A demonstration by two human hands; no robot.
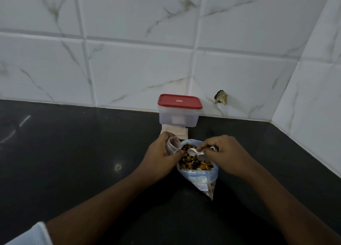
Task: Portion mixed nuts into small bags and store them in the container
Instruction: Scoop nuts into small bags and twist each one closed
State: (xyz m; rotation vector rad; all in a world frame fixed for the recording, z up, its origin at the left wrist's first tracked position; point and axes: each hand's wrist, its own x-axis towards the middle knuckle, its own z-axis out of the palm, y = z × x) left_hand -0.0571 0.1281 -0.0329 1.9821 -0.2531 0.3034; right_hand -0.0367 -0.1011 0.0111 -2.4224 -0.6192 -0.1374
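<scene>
A large clear bag (199, 178) of mixed nuts (193, 163) stands open on the black counter. My left hand (162, 156) grips a small clear bag (172, 145) held open beside the big bag's left rim. My right hand (225, 150) pinches the handle of a white plastic spoon (193, 152), whose bowl lies over the nuts. A clear container (178, 118) with a red lid (180, 101) stands shut against the wall behind the hands.
A stack of flat small bags (181, 132) lies in front of the container. The black counter (73, 152) meets white tiled walls at the back and on the right (304, 115). The back tile has a chipped hole (220, 98).
</scene>
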